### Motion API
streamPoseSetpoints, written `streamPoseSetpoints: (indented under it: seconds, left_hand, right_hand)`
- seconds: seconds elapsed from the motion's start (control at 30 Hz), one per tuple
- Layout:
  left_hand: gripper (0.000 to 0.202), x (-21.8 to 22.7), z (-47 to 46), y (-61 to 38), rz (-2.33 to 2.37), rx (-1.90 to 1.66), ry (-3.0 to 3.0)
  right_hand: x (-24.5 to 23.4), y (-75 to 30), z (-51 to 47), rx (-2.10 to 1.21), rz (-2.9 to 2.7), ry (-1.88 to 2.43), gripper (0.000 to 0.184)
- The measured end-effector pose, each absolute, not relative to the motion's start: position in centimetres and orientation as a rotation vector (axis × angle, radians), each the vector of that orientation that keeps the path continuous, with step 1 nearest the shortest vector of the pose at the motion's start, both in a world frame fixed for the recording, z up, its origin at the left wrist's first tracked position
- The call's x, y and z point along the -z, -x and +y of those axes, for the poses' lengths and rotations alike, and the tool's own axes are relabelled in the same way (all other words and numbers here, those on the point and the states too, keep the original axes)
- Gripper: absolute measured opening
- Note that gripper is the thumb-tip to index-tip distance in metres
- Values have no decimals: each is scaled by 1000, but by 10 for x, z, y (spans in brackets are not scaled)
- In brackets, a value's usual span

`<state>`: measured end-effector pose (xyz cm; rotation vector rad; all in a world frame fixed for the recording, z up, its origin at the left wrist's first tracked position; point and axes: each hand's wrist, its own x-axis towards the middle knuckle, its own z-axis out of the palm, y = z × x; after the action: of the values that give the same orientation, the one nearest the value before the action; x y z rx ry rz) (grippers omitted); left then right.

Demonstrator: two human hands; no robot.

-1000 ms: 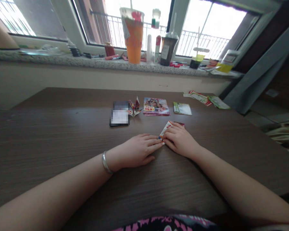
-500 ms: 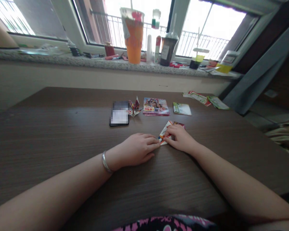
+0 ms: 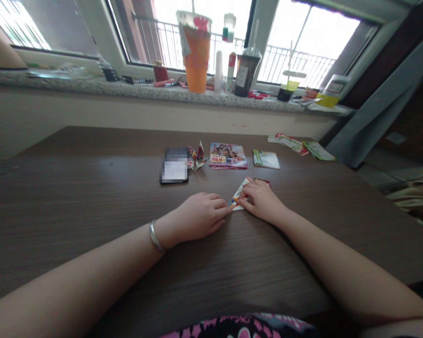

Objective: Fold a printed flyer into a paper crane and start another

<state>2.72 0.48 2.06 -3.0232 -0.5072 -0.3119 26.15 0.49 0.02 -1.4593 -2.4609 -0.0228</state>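
Observation:
A folded piece of printed paper [image 3: 238, 195], white with red, yellow and blue print, lies on the table under my right hand [image 3: 262, 201]. The right fingers are bent over it, thumb and fingertips pressing on its near part, and they hide much of it. My left hand [image 3: 206, 216], with a silver bangle at the wrist, lies palm down to the left. Its fingers are stretched out, and a fingertip touches the paper's left corner. A folded paper crane [image 3: 196, 159] stands farther back, beside a dark-framed device with a blurred screen [image 3: 175, 166].
Behind the hands lie a stack of colourful printed sheets [image 3: 228, 156] and a smaller stack of green-and-white papers [image 3: 266, 159]. Paper strips [image 3: 292, 143] rest at the back right. The windowsill [image 3: 144, 91] holds a tall orange cup [image 3: 196, 56], a dark cup [image 3: 246, 72] and several bottles.
Both hands have shifted very slightly left. The paper's left corner has moved a little with them, and the right hand covers it somewhat differently. Other things stay put.

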Motion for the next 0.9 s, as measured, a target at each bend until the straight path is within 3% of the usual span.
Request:
streamPoseSetpoints:
  seconds: [0.73,0.9]
  left_hand:
    - [23,-18,4,-31,-505,300,2975]
    - [17,-14,2,-32,-540,315,2959]
  right_hand:
    - [-4,-257,5,44,-2484,1490,22]
    - [-8,-252,0,254,-2525,1476,22]
